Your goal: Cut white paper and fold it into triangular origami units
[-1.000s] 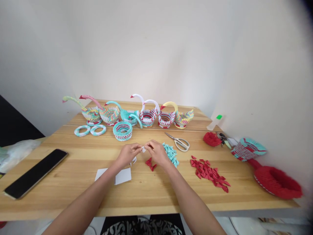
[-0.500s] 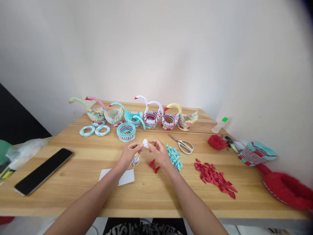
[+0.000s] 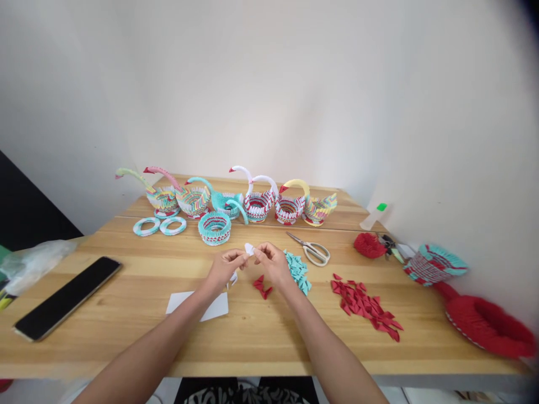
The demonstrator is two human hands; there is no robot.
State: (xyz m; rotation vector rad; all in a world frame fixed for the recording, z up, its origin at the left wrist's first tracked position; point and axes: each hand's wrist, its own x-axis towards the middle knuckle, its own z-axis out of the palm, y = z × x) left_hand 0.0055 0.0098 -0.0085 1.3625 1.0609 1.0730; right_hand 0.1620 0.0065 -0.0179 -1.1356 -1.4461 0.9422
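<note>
A white folded paper piece [image 3: 249, 248] is held above the middle of the desk [image 3: 244, 350], between the two hands. It is pinched between the thumb and fingers of the left hand [image 3: 227, 266] and is likewise gripped at the fingertips of the right hand [image 3: 272, 261]. The fingertips of both hands are brought close together at the piece; the exact contact on its underside cannot be told.

Further white folded pieces [image 3: 233, 278] are partly covered by the left hand. White paper sheets [image 3: 215, 308] are laid flat on the near side, partly hidden by the left forearm. A few red folded pieces [image 3: 261, 288] are placed between the forearms. A pile of teal folded pieces [image 3: 298, 273] is located just to the right of the right hand, with scissors [image 3: 306, 244] placed beyond it, blades pointed to the far left. A larger red pile [image 3: 365, 306] is spread farther right.

A teal-rimmed round basket [image 3: 214, 238] is positioned beyond the left hand, and two teal-and-white rings [image 3: 146, 233] are set to its left. A row of swan-shaped models [image 3: 257, 212] is arranged along the far side. A black phone [image 3: 69, 297] is laid at the left.
</note>
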